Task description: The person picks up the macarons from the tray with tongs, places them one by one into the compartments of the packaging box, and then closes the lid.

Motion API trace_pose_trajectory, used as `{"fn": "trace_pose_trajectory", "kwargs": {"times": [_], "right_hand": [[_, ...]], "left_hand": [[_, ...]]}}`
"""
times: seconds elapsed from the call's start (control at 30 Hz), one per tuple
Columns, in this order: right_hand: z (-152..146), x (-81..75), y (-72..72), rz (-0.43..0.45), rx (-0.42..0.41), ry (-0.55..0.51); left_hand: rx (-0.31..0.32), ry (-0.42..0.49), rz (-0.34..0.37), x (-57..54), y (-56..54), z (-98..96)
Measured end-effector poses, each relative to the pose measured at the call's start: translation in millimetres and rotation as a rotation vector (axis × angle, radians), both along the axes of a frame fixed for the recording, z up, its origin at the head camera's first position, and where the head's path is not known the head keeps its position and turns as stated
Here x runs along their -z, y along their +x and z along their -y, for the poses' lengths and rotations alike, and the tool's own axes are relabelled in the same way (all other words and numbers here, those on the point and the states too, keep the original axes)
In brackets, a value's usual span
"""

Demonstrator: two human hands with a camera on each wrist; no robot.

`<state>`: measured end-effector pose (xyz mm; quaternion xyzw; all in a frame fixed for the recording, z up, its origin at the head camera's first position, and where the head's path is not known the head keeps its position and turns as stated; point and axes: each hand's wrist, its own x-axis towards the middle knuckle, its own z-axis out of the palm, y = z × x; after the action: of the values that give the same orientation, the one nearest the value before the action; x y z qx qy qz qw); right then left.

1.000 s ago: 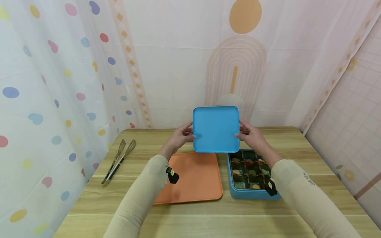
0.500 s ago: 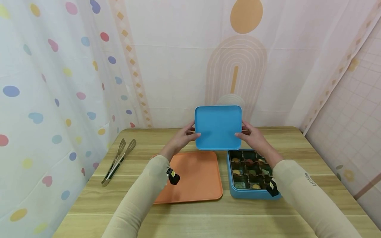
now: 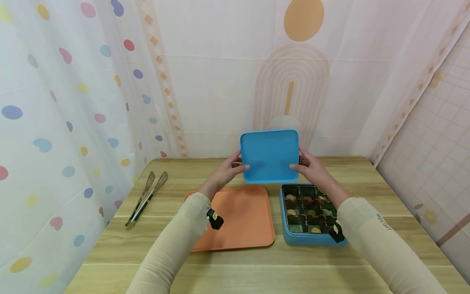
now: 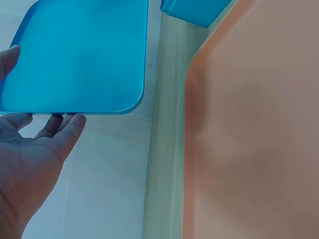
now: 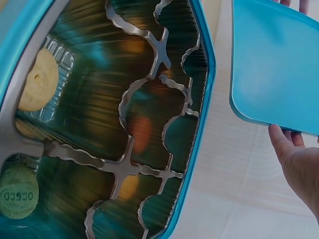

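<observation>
Between both hands a blue rectangular lid (image 3: 271, 157) is held up off the table, its shallow inner side facing me. The left hand (image 3: 227, 170) pinches its left edge, thumb on the inner face and fingers behind. At the opposite edge the right hand (image 3: 312, 168) grips it the same way. Below and to the right stands a blue box (image 3: 312, 239) with a dark divided insert. Its compartments hold small round cookies, among them a yellow one (image 5: 39, 79) and a green one (image 5: 19, 195) in the right wrist view.
An orange tray (image 3: 242, 218) lies left of the box, partly under the left forearm. Metal tongs with black handles (image 3: 147, 200) lie at the table's left. A patterned curtain (image 3: 216, 81) hangs behind the wooden table (image 3: 235, 273).
The lid and both hands have shifted slightly right. The lid tilts a little more, its lower edge higher and its left side lower than its right. Box, tray and tongs stay put.
</observation>
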<state>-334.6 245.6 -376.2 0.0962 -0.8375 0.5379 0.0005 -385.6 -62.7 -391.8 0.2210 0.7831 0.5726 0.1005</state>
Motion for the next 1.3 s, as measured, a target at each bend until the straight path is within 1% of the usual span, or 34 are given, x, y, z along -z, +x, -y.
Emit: {"fn": "trace_pose_trajectory", "kwargs": {"times": [0.17, 0.3, 0.6, 0.87, 1.03, 1.2, 1.3], "right_hand": [[-3, -1.1, 1.9, 0.002, -0.042, -0.023], [-6, -1.7, 3.2, 0.005, -0.063, -0.012], [-13, -2.3, 8.5, -0.005, -0.092, 0.006], [-17, 3.1, 8.5, -0.012, -0.098, 0.036], [-16, 6.4, 8.6, -0.021, -0.113, 0.002], [-13, 6.4, 11.0, -0.017, -0.123, -0.033], [-13, 6.3, 12.6, -0.006, -0.113, -0.041]], "left_hand": [[0.008, 0.016, 0.022, 0.2, -0.3, -0.5], [0.021, 0.030, 0.032, 1.1, -0.7, -0.4], [0.060, 0.053, 0.042, -1.2, 7.1, -1.3], [0.092, 0.065, 0.006, 3.1, 8.8, -2.8], [0.099, 0.065, -0.003, 2.8, 9.9, -6.1], [0.085, 0.030, -0.021, 1.8, 9.7, -7.4], [0.086, 0.012, -0.016, 1.8, 9.5, -6.6]]}}
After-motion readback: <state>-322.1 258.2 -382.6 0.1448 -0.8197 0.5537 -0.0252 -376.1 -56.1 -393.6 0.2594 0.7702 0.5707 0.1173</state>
